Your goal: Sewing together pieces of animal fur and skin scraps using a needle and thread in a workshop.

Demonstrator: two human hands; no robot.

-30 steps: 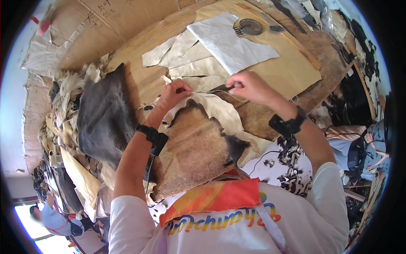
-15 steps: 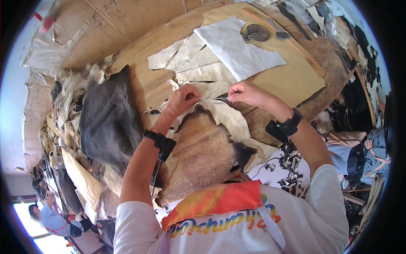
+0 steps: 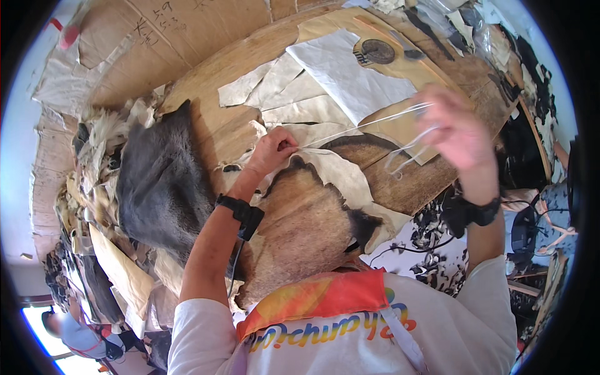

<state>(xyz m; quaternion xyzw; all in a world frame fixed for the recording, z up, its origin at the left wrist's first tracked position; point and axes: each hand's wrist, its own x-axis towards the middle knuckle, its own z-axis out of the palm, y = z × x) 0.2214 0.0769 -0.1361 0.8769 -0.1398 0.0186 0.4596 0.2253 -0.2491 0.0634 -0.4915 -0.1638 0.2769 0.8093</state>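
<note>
My left hand (image 3: 275, 149) is closed, with its fingertips pinched at the edge of a pale hide (image 3: 340, 174). White thread (image 3: 340, 134) runs taut from there up to my right hand (image 3: 459, 128), which is raised at the right and blurred by motion. The thread's loose end hangs in a loop below my right fingers. In front of me lies a brown furred hide (image 3: 294, 231) with a dark, jagged border, overlapping the pale one. Whether a needle is in my right hand cannot be made out.
A dark furred hide (image 3: 162, 181) lies left of my hands, beside piled scraps (image 3: 94, 181). Beyond are a white sheet (image 3: 350, 72), yellowish paper (image 3: 325, 25) and a wooden strip (image 3: 431, 56). Dark trimmings (image 3: 431, 265) lie at right. Another person (image 3: 81, 331) is at far lower left.
My right hand has swung up and to the right, away from my left hand, drawing the white thread out long and straight. My left hand has barely moved.
</note>
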